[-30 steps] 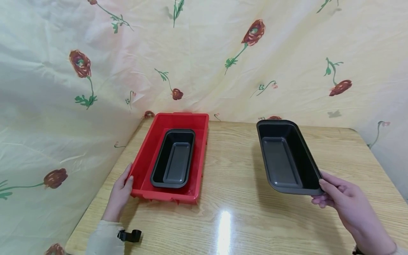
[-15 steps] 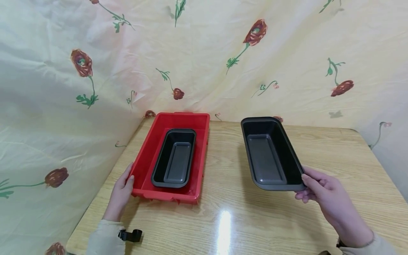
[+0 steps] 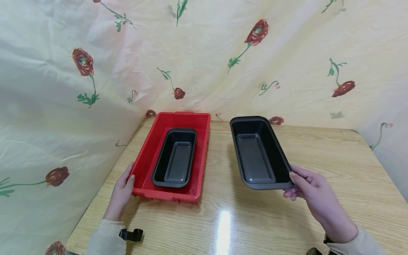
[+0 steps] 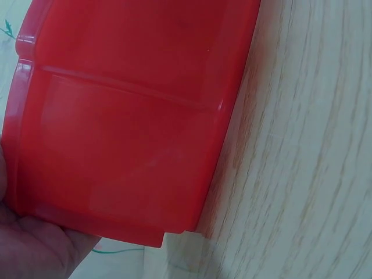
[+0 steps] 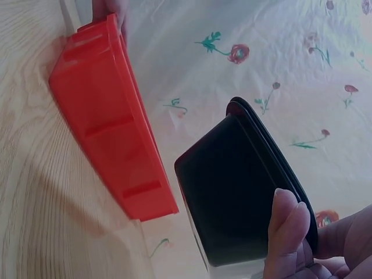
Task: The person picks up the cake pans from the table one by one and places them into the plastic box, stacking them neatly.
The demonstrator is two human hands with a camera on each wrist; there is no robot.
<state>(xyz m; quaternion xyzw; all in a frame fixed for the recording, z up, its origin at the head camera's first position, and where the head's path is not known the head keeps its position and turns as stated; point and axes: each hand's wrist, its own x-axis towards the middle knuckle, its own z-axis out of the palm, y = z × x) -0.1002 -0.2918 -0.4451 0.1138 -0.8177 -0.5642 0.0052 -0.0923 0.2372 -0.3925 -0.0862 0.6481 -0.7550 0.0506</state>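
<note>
A red plastic tray [image 3: 188,121] stands on the left part of the table, with a dark loaf pan [image 3: 177,164] lying inside it. My left hand [image 3: 122,193] holds the tray's near left side, thumb over the rim. In the left wrist view the tray's smooth outer wall [image 4: 133,133] fills much of the picture. A second dark loaf pan [image 3: 255,157] hangs above the table, right of the tray. My right hand [image 3: 313,196] pinches its near right corner, thumb on the rim and fingers underneath. The right wrist view shows this pan's outer side [image 5: 232,186], apart from the tray.
The pale wooden table [image 3: 344,170] extends to the right and toward me. A floral cloth [image 3: 207,53] hangs behind it and along the left side. A black strap [image 3: 131,234] is on my left wrist.
My right hand has carried the loaf pan leftward, closer to the red tray. My left hand, the tray and the pan inside it have stayed in place.
</note>
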